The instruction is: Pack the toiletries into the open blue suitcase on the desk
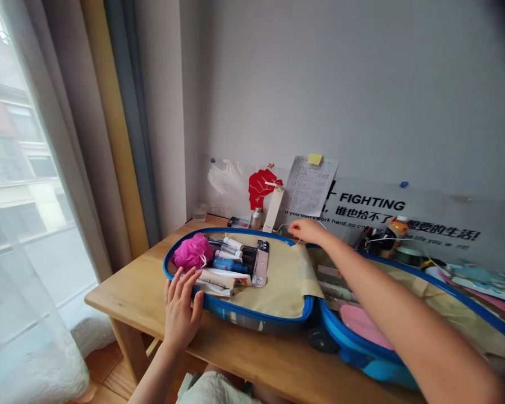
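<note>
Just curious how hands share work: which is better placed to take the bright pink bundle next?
Left hand, probably: it is by the near edge of the open case, close to the bundle, while the right hand is farther off, near the far side.

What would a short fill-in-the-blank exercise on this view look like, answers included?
1. The ruffled magenta mesh puff lies inside the open ____-rimmed case with cream lining.
2. The hand nearer the puff is the person's ____ one.
3. The small paper note atop the white printed sheet is ____.
4. The big black capitals on the wall spell ____.

Missing words: blue; left; yellow; FIGHTING.
</note>
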Demonstrator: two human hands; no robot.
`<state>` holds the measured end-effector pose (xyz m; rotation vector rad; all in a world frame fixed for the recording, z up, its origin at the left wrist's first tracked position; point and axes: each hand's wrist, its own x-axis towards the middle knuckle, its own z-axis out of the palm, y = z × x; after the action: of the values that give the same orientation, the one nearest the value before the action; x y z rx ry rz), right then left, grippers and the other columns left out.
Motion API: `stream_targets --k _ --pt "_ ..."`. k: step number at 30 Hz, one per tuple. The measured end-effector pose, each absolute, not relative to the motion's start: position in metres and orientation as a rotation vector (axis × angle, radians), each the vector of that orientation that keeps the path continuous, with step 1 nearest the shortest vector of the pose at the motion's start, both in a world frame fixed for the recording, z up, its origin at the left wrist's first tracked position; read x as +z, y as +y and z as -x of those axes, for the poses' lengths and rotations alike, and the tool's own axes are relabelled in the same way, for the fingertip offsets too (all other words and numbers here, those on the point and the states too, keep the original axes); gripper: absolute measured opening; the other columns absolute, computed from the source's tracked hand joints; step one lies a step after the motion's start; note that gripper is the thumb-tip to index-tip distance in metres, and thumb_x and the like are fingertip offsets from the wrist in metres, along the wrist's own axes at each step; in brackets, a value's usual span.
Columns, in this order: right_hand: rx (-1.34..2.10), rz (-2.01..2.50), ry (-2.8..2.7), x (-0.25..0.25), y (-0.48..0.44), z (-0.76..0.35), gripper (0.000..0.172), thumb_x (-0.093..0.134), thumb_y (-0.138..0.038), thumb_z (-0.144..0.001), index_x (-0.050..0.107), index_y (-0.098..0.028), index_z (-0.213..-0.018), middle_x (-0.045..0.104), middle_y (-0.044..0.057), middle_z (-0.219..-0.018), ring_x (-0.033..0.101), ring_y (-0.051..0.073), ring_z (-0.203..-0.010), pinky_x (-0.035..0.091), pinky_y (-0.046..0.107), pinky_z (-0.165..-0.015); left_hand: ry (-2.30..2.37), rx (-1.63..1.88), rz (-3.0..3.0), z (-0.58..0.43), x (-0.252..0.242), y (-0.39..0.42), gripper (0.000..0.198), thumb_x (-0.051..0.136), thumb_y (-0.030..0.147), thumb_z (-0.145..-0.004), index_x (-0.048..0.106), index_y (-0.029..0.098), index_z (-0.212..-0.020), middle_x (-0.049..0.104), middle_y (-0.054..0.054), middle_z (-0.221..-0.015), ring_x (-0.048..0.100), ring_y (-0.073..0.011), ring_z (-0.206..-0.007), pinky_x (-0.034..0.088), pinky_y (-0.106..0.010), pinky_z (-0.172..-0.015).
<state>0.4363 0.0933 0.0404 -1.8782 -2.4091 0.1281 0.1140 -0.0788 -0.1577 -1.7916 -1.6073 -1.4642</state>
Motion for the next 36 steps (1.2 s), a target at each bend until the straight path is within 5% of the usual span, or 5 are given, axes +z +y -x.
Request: stream_targets --k 6,13,21,28,36 --pt "0.413 2.098 -2.372 0.02 0.047 -0.547 0.02 0.067 -0.037 -0.071 0.071 -0.018 -0.077 0.069 0.003 -0.064 0.065 0.018 -0.065 0.052 0.03 -0.067 -1.568 -1.471 1.789 -0.113 -0.158 -0.078 0.037 0.04 0.033 -0.098 0.055 0.023 -0.131 0.061 -0.01 -0.133 0.037 -0.0274 -0.141 0.021 -0.05 -0.119" --pt "0.672 2.032 -2.375 -0.003 -0.012 -0.589 0.05 0.057 -0.05 -0.069 0.074 -0.018 -0.104 0.074 0.014 -0.107 0.068 0.027 -0.1 0.052 0.031 -0.087 -1.567 -1.455 1.801 -0.111 -0.159 -0.078 0.038 0.038 0.034 -0.099 0.055 0.022 -0.131 0.06 -0.01 -0.132 0.037 -0.0281 -0.141 0.021 -0.051 -0.119" --pt "0.86 2.125 -2.492 0.003 -0.066 -0.585 0.102 0.067 -0.042 -0.058 0.037 -0.014 -0.152 0.037 0.012 -0.158 0.037 0.033 -0.145 0.029 0.037 -0.119 -1.557 -1.451 1.801 -0.111 -0.158 -0.078 0.038 0.039 0.032 -0.099 0.055 0.022 -0.131 0.059 -0.011 -0.134 0.037 -0.0281 -0.141 0.02 -0.05 -0.119" --pt "0.726 2.04 -2.577 -0.011 -0.079 -0.582 0.102 0.064 -0.055 -0.065 0.034 -0.014 -0.153 0.029 0.012 -0.161 0.025 0.033 -0.15 0.02 0.036 -0.123 -1.586 -1.453 1.804 -0.112 -0.157 -0.078 0.039 0.038 0.034 -0.099 0.056 0.022 -0.131 0.06 -0.011 -0.133 0.037 -0.0278 -0.141 0.021 -0.05 -0.119" --pt "0.552 2.077 -2.455 -0.023 -0.081 -0.584 0.087 0.062 -0.029 -0.063 0.043 -0.035 -0.148 0.044 0.007 -0.153 0.035 0.025 -0.146 0.026 0.029 -0.119 -1.624 -1.475 1.808 -0.113 -0.157 -0.079 0.04 0.039 0.034 -0.098 0.056 0.024 -0.132 0.06 -0.01 -0.134 0.037 -0.0278 -0.141 0.019 -0.052 -0.12"
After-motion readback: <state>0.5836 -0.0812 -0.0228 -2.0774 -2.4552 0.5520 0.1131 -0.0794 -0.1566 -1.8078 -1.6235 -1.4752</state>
